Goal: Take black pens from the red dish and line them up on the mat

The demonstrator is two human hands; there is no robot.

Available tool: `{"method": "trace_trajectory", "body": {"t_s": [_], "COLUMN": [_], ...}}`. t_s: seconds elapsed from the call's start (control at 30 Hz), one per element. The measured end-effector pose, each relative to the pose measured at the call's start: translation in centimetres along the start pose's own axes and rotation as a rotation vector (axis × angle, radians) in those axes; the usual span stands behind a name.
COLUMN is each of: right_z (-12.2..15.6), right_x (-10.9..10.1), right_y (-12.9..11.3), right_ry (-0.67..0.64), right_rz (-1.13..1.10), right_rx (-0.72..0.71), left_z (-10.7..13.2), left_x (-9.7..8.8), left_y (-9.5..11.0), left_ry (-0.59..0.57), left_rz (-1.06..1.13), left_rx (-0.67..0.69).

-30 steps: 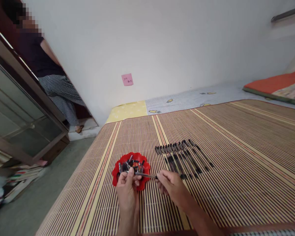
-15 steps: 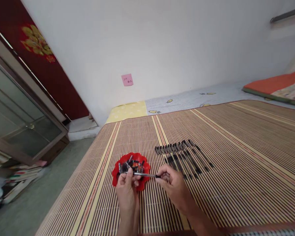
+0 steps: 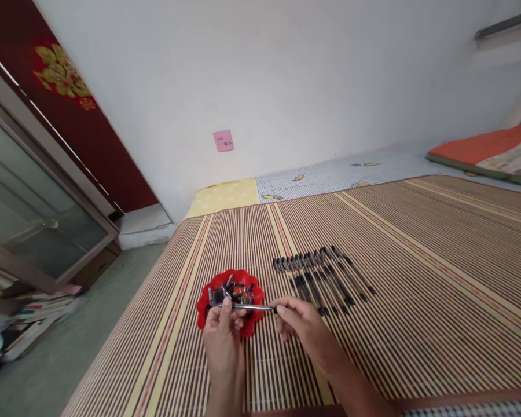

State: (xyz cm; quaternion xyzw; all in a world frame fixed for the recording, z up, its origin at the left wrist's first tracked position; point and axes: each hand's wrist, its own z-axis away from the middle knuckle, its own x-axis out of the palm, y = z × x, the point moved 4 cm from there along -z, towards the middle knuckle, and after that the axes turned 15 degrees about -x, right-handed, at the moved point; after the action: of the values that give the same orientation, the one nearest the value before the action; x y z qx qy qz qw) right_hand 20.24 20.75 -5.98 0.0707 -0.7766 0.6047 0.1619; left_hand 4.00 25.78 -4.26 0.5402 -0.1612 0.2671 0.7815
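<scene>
Editor: Bamboo mat (image 3: 417,255), red dish (image 3: 243,273). What is gripped above them?

Photographer: One slim pen (image 3: 254,307), held level over the near rim of the dish. The left hand (image 3: 223,339) is curled shut round one end, above the pen caps (image 3: 234,291) heaped in the dish. The right hand (image 3: 301,324) pinches the other end between thumb and forefinger, its other fingers loosely bent.

Editor: And beside them?

Photographer: A row of pens (image 3: 323,281) lies side by side on the mat, just right of the dish.
</scene>
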Motion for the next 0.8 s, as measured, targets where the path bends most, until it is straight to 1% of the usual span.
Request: {"method": "trace_trajectory", "body": {"t_s": [0.1, 0.17, 0.23, 0.37, 0.53, 0.67, 0.8], "right_z": [0.2, 0.2, 0.2, 0.3, 0.3, 0.2, 0.1], "right_x": [0.5, 0.7, 0.9, 1.0, 1.1, 1.3, 1.0], "right_y": [1.4, 1.8, 2.0, 1.9, 2.0, 2.2, 2.6], "right_ry": [0.030, 0.045, 0.055, 0.058, 0.034, 0.008, 0.003], "right_rz": [-0.238, -0.324, -0.362, -0.393, -0.373, -0.358, -0.349], "right_rx": [0.099, 0.123, 0.131, 0.124, 0.140, 0.130, 0.091], "left_z": [0.8, 1.5, 2.0, 2.5, 3.3, 4.1, 3.7], "left_x": [0.2, 0.5, 0.7, 1.0, 1.4, 2.0, 1.7], "left_y": [0.6, 1.0, 1.3, 1.7, 2.3, 2.8, 2.8], "left_ry": [-0.013, -0.024, -0.051, -0.083, -0.047, -0.068, -0.079], "left_rz": [-0.131, -0.229, -0.306, -0.356, -0.384, -0.456, -0.428], "left_rx": [0.139, 0.227, 0.269, 0.286, 0.314, 0.353, 0.348]}}
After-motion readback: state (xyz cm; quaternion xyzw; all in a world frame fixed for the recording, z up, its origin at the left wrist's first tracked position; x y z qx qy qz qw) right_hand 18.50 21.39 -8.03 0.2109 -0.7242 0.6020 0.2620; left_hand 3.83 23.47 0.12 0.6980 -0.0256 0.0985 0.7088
